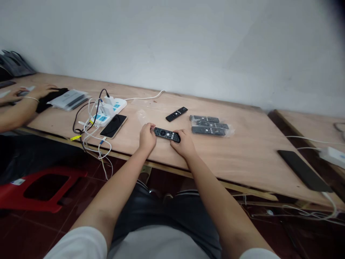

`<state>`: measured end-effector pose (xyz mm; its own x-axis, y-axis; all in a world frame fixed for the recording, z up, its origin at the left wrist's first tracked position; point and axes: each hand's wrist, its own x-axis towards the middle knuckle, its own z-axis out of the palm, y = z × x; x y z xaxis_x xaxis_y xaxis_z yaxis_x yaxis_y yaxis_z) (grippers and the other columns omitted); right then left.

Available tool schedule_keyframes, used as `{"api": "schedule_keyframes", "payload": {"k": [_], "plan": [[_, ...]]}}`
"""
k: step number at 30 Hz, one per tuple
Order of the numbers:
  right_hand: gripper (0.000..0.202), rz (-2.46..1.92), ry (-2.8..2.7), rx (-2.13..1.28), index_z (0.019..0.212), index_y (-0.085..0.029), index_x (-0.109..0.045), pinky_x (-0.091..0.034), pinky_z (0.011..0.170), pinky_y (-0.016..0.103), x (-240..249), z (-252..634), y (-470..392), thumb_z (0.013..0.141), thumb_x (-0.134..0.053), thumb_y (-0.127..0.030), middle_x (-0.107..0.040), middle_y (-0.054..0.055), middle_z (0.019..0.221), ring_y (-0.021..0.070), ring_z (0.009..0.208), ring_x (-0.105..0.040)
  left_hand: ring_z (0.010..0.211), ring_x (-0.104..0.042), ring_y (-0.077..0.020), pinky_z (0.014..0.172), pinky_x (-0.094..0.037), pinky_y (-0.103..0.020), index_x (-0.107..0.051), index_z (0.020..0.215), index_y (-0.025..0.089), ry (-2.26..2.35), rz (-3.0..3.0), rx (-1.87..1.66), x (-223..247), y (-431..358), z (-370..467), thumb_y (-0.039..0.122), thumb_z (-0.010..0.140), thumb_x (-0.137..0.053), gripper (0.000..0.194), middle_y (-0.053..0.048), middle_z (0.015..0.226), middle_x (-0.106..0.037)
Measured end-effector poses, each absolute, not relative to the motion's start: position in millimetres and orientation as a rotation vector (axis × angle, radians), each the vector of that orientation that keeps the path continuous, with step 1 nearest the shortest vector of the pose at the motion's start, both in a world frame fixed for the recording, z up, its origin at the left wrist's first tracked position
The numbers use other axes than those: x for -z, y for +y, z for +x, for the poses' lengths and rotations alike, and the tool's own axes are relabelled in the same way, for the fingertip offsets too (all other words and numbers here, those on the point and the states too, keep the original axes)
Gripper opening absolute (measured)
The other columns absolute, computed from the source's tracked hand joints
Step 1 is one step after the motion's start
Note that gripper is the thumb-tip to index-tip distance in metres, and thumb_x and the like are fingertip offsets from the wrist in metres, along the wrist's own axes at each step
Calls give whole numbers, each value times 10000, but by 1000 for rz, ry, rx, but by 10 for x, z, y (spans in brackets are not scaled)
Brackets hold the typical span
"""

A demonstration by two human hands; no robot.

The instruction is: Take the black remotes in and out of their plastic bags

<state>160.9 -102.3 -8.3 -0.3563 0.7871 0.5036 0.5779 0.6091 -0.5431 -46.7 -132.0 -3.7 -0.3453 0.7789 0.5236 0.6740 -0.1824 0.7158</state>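
Observation:
Between my two hands lies a black remote control (166,134), buttons facing up, held level just over the table's front part. My left hand (148,137) grips its left end with thumb and fingers. Its right end is pinched by my right hand (185,143). Beyond it, another black remote control (176,114) rests bare and slanted on the wood. To the right, several more remotes (208,130) sit side by side in clear plastic wrapping. A crumpled clear plastic bag (142,117) lies just behind my left hand.
A white power strip (111,111) with plugs and tangled cables (93,126) stands left, beside a charging phone (114,126). A dark slab-like device (304,170) lies far right. A co-worker's hand (43,90) is near packaged items (68,100). A red stool (43,189) stands below.

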Motion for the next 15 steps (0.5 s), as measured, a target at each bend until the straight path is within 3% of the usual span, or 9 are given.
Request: {"api": "schedule_keyframes", "payload": {"k": [8,15], "plan": [[433,-1068,-2057,-372,1146,-191,-677,-546,984,465,41,1613,-1055,714,-692,-220,-650,107,1100,298,1043,-649,933,-655,-236,914,-520,-402,-642,936,221,2007,1634,-1646,50,-1324,-513,101,887,-596,137,-62,951,-705],[443,-1051,-2091,-382,1119,-210,-671,-544,970,458,4,1618,-1092,677,-698,-218,-642,95,1081,298,1030,-638,799,-637,-188,783,-522,-330,-668,880,203,2015,1402,-1674,73,-1265,-542,211,871,-680,17,-40,874,-689]]}}
